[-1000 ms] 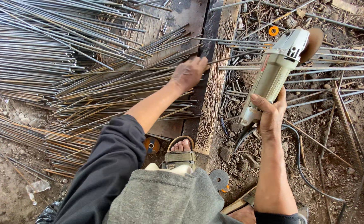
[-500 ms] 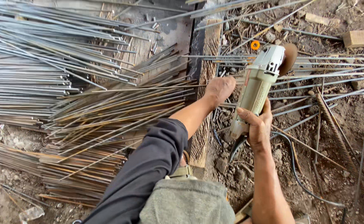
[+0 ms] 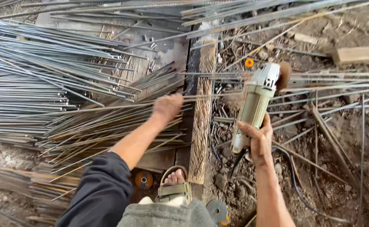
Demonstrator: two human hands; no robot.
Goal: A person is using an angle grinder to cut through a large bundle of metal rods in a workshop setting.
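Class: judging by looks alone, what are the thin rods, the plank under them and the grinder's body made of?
Thin rods: likely steel, grey sheen with rusty patches. Plank: rough, weathered wood, visible grain. Grinder, gripped by the right hand: pale green casing, apparently plastic, though painted metal is possible.

Dirt ground (image 3: pixel 344 138), scattered debris, wooden plank (image 3: pixel 203 113), daylight

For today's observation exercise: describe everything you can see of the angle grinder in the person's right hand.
The angle grinder has a pale greenish-grey plastic-looking body with a lighter head and a brown, worn disc at its far end. It points away from the person, tilted slightly right, above thin steel rods. The right hand grips its rear end; a dark cable trails from it across the dirt.
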